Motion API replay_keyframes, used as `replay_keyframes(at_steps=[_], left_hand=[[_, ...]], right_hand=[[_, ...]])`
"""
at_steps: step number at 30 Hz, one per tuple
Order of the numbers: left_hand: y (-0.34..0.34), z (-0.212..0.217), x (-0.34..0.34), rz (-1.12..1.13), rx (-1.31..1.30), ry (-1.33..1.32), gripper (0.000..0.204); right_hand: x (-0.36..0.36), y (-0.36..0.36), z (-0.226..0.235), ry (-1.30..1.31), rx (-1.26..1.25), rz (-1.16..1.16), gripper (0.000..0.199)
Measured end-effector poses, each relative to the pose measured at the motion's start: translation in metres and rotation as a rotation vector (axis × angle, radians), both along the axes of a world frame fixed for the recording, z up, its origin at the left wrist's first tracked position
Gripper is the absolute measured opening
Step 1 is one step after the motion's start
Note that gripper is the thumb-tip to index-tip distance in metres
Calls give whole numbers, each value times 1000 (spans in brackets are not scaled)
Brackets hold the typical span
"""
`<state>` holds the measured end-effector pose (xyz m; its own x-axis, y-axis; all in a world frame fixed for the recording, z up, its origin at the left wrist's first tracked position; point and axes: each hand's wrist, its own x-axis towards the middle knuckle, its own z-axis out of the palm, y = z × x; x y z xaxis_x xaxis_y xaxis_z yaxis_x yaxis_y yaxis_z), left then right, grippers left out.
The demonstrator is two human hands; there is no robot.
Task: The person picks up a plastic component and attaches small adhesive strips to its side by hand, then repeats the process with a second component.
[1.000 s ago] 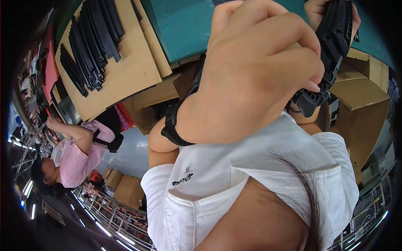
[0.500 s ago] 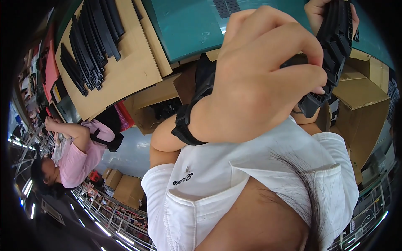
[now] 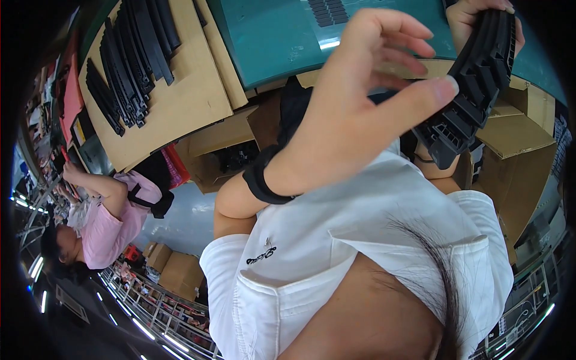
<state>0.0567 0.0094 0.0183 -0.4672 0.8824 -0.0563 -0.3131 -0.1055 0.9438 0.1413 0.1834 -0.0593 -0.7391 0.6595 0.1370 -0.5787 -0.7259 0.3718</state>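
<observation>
My right hand, at the upper right, is closed around the far end of a long, curved black plastic part with ribs and stepped blocks along it. The part slants down over the table's front edge toward my lap. My left hand, with a black band at the wrist, is open beside it, fingers spread and slightly curled. Its thumb tip overlaps the part's near side in the view; whether it touches, I cannot tell. Nothing shows between the left fingers.
Several long black plastic strips lie on a cardboard sheet at the left. Small black pieces sit on the green tabletop. Open cardboard boxes stand below the table edge. A person in pink works at the far left.
My left hand has let go of the black part; its fingers have opened and it has drawn slightly left. The part remains in my right hand, shifted slightly.
</observation>
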Motion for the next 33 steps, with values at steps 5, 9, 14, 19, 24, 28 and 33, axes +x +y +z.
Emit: replay_keyframes(at_steps=[5,9,14,19,24,28,33], left_hand=[[0,6,-9,-433,-295,-503,62],[1,-1,-11,-499,-251,-547,66],[5,-4,-21,-629,-204,-610,72],[4,-8,-22,-655,-207,-646,82],[3,0,-27,-637,-271,-575,88],[4,-2,-34,-585,-171,-256,84],[19,-7,-64,-145,-162,289,48]], right_hand=[[0,-3,2,13,-8,14,27],[0,-6,3,25,-13,26,27],[-2,-7,7,43,-15,44,27],[-7,-5,13,63,-6,60,28],[-20,-2,18,119,4,106,28],[-18,-4,41,156,-117,221,29],[-13,14,26,53,-216,275,30]])
